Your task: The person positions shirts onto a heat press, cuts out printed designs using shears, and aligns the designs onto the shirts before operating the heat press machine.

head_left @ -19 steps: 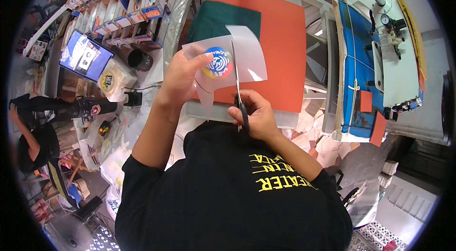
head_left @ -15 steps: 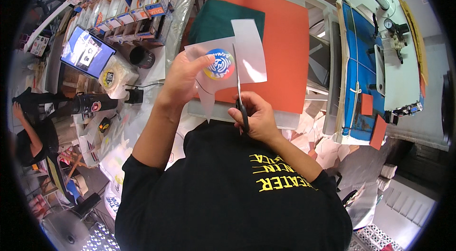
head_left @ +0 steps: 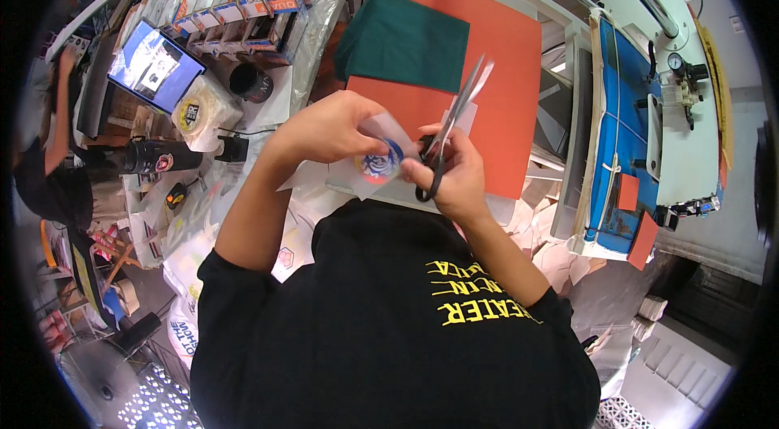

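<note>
My left hand (head_left: 337, 129) pinches a translucent white sheet (head_left: 324, 177), its thumb lying over a round blue, yellow and pink print (head_left: 376, 169). My right hand (head_left: 461, 181) is closed round black-handled scissors (head_left: 464, 100). Their blades point up and away to the right, off the sheet. The right fingertips are close to the sheet's right edge; whether they touch it I cannot tell. Behind the right hand a white piece of paper (head_left: 462, 115) partly shows. Beyond both hands, a folded dark green cloth (head_left: 406, 39) lies on an orange flat surface (head_left: 507, 64).
At right stands a machine with a blue bed (head_left: 625, 104) and a pressure gauge (head_left: 676, 62). To the left are a tablet (head_left: 154, 68), a roll of tape (head_left: 191, 114), a black mug (head_left: 250, 82) and boxes (head_left: 251, 3). Another person (head_left: 53, 165) is at far left.
The scissors have moved off the sheet and now tilt up to the right. My left hand has brought the sheet lower and turned it, and both hands have come closer together.
</note>
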{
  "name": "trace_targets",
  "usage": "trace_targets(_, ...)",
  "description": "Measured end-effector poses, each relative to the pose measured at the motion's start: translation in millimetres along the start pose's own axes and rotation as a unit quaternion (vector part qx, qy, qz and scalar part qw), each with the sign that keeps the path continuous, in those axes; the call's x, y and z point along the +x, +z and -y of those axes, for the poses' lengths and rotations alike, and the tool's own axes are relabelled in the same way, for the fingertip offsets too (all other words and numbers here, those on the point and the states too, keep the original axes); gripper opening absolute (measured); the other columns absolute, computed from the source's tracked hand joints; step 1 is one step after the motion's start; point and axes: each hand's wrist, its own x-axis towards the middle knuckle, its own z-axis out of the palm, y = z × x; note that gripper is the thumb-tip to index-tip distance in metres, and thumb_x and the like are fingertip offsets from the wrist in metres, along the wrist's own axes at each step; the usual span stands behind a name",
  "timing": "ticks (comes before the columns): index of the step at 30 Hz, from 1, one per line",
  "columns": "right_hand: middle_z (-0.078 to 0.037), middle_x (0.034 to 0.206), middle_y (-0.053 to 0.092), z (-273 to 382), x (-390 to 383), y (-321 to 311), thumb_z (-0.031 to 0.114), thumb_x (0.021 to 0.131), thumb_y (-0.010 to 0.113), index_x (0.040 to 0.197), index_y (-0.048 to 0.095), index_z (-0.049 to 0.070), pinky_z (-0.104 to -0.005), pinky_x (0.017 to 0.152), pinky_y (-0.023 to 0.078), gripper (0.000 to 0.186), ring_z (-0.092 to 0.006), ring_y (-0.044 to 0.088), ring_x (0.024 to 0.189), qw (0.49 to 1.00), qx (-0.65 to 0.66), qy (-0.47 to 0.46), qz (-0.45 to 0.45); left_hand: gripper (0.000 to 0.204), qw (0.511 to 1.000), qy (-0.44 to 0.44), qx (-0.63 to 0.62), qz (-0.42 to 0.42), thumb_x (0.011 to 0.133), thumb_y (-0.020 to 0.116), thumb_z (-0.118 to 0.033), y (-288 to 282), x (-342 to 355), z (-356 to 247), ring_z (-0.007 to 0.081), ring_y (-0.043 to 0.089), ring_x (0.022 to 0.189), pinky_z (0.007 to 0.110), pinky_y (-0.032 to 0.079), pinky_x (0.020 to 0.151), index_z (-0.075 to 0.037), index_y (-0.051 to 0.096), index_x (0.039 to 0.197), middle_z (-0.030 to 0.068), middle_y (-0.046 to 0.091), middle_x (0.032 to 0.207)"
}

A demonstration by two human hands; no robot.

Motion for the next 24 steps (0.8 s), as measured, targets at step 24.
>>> trace_targets(24, -0.005, 0.083, 0.061, -1, -33, -14, 0.016, 0.085, 0.077, 0.129, 0.05, 0.0, -0.0257, 0.063, 0.055, 0.054, -0.0118, 0.06, 0.072, 0.997, -0.052, -0.008, 0.054, 0.025, 0.781, 0.169, -0.531, -0.282, 0.095, 0.056, -0.006, 36, 49, -38, 0.0208, 0.067, 0.099, 0.043, 0.054, 0.093, 0.005, 0.058, 0.117, 0.0136, 0.066, 0.109)
